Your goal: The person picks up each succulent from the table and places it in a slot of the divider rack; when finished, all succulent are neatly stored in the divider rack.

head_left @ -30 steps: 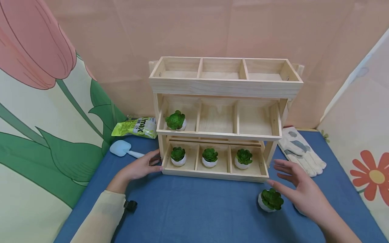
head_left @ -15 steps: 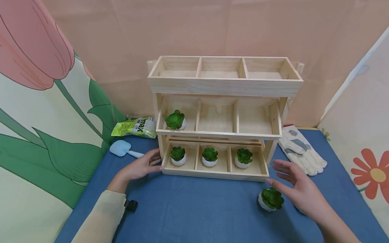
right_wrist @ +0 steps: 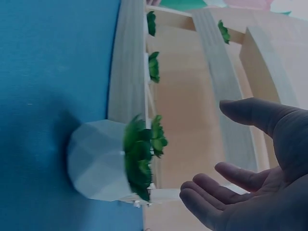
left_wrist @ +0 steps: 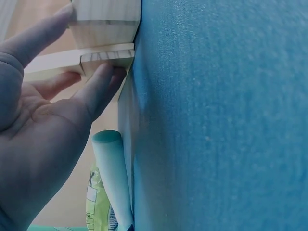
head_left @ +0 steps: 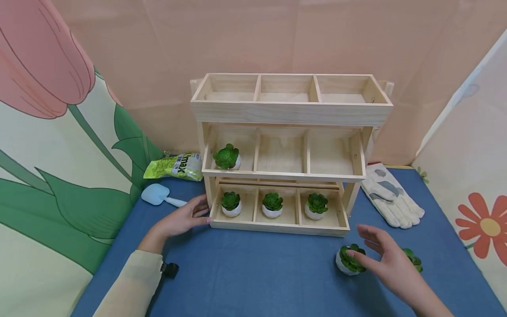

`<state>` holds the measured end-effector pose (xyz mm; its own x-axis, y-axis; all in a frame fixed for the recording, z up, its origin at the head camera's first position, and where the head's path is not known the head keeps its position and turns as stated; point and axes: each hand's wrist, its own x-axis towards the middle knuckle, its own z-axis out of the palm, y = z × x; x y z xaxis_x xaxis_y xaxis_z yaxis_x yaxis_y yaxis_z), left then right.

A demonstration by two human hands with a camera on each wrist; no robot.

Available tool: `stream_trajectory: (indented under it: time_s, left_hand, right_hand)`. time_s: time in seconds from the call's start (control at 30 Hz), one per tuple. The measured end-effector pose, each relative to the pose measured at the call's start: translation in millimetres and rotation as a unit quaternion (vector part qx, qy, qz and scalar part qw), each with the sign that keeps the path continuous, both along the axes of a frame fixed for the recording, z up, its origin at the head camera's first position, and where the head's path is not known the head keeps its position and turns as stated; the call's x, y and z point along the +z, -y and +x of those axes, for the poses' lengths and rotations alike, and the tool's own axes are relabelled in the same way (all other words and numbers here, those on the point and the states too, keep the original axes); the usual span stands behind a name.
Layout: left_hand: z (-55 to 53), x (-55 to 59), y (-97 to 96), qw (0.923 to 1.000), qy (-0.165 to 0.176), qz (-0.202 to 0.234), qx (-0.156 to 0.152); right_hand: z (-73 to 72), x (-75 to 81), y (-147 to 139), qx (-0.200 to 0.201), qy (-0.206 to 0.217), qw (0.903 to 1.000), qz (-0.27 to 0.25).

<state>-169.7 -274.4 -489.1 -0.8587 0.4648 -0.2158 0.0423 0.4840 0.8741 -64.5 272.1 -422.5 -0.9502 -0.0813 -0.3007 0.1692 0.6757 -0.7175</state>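
Note:
A three-tier wooden planter shelf (head_left: pixel 291 113) stands on the blue table. My left hand (head_left: pixel 178 221) touches its lower left corner; in the left wrist view the thumb reaches the tray's end and other fingers touch the foot. Several small succulents in white pots sit in it: one in the middle tier's left compartment (head_left: pixel 226 156), the others (head_left: pixel 272 201) along the bottom tier. My right hand (head_left: pixel 390 262), fingers spread, hovers by a potted succulent (head_left: pixel 348 265) on the table; the right wrist view shows a gap between hand and pot (right_wrist: pixel 98 159). Another succulent (head_left: pixel 413 259) is partly hidden behind this hand.
Left of the shelf lie a light blue trowel (head_left: pixel 158 194) and a green-yellow bag (head_left: pixel 174 166). White-and-grey gloves (head_left: pixel 390 196) lie to its right. The top tier (head_left: pixel 291 88) holds no pots.
My right hand has lowered and its thumb now overlaps the potted succulent in view. The other succulent behind that hand has come into sight. My left hand stays at the shelf corner.

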Motion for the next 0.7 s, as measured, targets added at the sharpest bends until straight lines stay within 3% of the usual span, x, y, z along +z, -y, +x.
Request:
stream_trajectory:
  time_s: [0.37,0.7]
  left_hand:
    - [-0.3,-1.4,0.7,1.0000,0.005,0.008,0.000]
    - [0.8,-2.3,2.0,0.9999,0.005,0.009,0.002]
  right_hand:
    - [7.0,-22.0,4,-0.024,0.035,0.9991,0.006]
    - [2.9,-37.5,5,-0.046,0.050,0.9976,0.009]
